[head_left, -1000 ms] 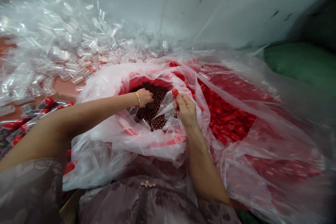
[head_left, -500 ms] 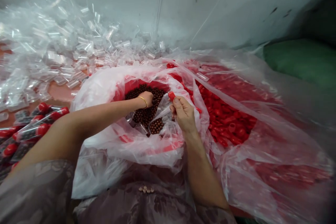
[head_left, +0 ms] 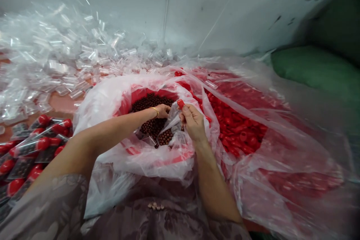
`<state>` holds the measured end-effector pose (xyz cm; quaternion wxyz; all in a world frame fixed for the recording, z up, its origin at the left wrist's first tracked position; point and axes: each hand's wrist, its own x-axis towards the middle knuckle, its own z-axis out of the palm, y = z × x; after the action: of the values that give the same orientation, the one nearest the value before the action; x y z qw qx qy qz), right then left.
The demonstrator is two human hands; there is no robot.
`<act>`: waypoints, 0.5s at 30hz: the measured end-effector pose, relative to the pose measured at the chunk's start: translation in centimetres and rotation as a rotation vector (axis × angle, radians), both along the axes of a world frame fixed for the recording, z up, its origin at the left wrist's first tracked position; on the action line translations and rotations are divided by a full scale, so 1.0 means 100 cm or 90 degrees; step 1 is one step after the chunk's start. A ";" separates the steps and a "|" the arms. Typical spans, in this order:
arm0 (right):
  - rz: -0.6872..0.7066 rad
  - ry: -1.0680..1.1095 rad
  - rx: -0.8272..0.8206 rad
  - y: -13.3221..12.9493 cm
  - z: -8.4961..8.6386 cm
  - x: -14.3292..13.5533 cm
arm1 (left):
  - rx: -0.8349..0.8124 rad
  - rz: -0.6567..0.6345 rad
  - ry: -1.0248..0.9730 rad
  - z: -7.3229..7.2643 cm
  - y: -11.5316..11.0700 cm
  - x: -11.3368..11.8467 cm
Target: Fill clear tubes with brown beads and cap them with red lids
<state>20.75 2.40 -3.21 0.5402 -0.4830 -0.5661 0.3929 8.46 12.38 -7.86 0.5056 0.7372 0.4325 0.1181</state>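
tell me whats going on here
A person has both bare hands over a plastic-lined container of brown beads. The left hand is at the beads; whether it holds anything is hidden. The right hand pinches a red cap above the container's right side. To the right lies a heap of red caps, behind on the left a pile of clear tubes, and nearer on the left capped tubes with dark contents.

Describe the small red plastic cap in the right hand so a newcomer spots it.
Find the white translucent plastic sheeting around round brown beads. At that opening's right edge, a bare right hand pinches the small red plastic cap. Unlike the glossy red plastic pieces heaped further right, this one is in a hand.
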 end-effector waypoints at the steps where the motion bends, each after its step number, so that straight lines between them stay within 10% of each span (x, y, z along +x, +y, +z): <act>1: -0.003 0.005 -0.003 0.000 0.000 0.000 | -0.024 0.002 -0.025 0.002 -0.001 -0.001; 9: -0.009 0.046 -0.003 0.003 -0.003 0.001 | -0.192 0.172 -0.349 0.042 -0.002 -0.049; 15: -0.012 0.022 0.004 0.005 -0.009 0.001 | -0.223 0.135 -0.463 0.059 -0.039 -0.068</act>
<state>20.85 2.94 -4.09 0.5553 -0.4797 -0.5531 0.3945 1.63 8.53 -2.00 0.7280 0.5017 0.3130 0.3469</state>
